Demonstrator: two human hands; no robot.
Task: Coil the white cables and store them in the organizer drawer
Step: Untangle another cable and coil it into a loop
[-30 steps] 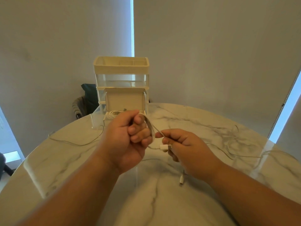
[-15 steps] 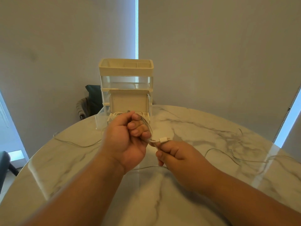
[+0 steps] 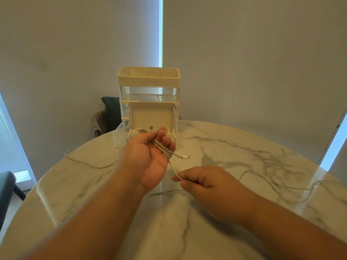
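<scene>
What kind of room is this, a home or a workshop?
Probably a home or small office: a round white marble-look table, a cream plastic desk organizer with clear drawers, and grey roller blinds drawn over bright windows.

We face a round white marble surface with grey veins (image 3: 244, 147), glossy near its right edge. Behind it rise two plain pale grey wall panels (image 3: 75, 53), with a thin bright strip of daylight (image 3: 161, 30) between them. A dark chair draped with grey cloth (image 3: 110, 111) stands beyond the far edge, and another dark seat (image 3: 5, 186) sits at lower left.
</scene>
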